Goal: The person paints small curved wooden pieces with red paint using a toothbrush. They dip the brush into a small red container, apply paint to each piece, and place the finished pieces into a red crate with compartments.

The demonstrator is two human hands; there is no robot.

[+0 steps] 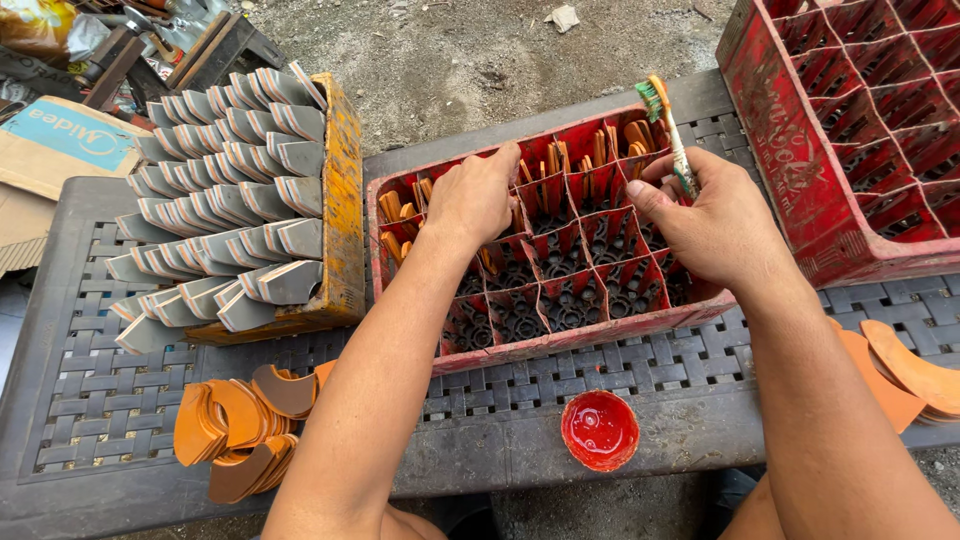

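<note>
1. left hand (478,200) reaches into the red divided crate (560,340); whether its hidden fingertips pinch anything, cannot tell.
2. right hand (715,225) clenches a toothbrush (668,125) over the crate's right side.
3. red paint lid (599,430) sits just in front of the crate.

Head camera looks steeply down (close) onto the table (90,400).

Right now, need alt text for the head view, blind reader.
A person's left hand reaches into a red divided crate holding orange curved pieces, while the right hand holds a toothbrush over it. A yellow crate of grey pieces, loose orange pieces and a red paint lid sit on the grey woven table.
</note>
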